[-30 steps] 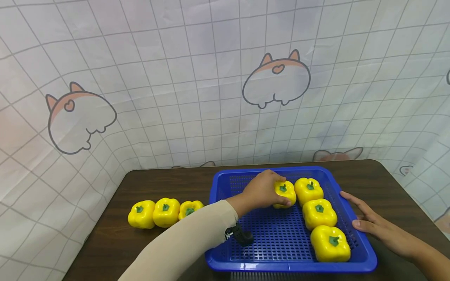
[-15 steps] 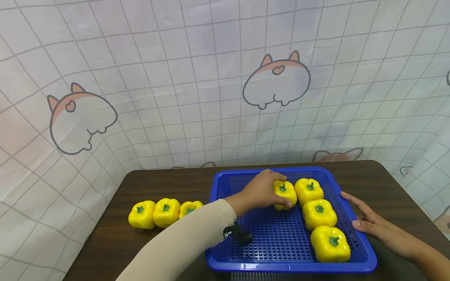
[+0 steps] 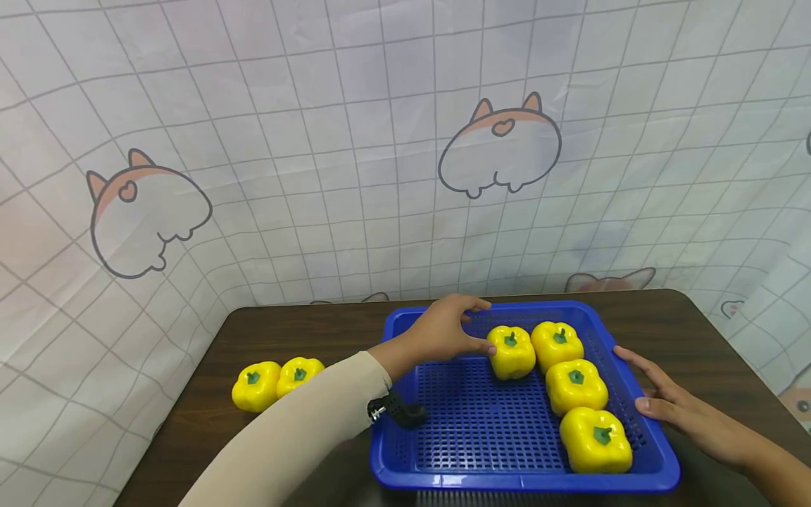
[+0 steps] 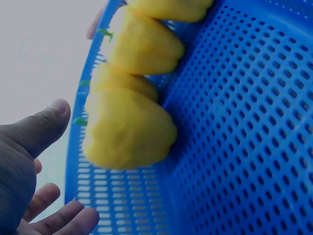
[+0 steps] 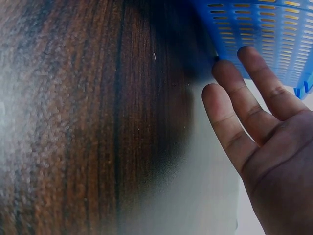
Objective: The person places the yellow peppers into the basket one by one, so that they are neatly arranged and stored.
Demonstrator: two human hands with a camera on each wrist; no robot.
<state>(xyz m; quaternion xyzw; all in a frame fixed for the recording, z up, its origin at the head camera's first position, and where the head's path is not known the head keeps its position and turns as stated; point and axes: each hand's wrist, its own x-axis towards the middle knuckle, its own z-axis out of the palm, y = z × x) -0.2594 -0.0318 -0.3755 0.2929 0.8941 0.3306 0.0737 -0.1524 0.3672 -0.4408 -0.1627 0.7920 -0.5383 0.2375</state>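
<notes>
My left hand [image 3: 446, 329] is over the back of the blue plastic basket [image 3: 481, 482], fingers spread and holding nothing. Its thumb tip overlaps the left side of a yellow bell pepper [image 3: 512, 355] in the head view; in the left wrist view a gap shows between the thumb and the nearest pepper [image 4: 129, 129]. Along the basket's right side stand three more yellow peppers, a back one [image 3: 557, 345], a middle one [image 3: 576, 387] and a front one [image 3: 597, 442]. My right hand [image 3: 671, 401] rests with extended fingers against the basket's right outer wall.
On the dark wooden table [image 3: 209, 443], left of the basket, two yellow peppers show, an outer one [image 3: 255, 387] and an inner one [image 3: 298, 373]; my left sleeve [image 3: 298, 429] crosses in front there. A white gridded cloth [image 3: 355, 141] with cartoon animals hangs behind the table.
My left hand has let go of the pepper at the back of the basket and drawn left, fingers opening. Its sleeve now hides the third pepper on the table. My right hand has stayed put.
</notes>
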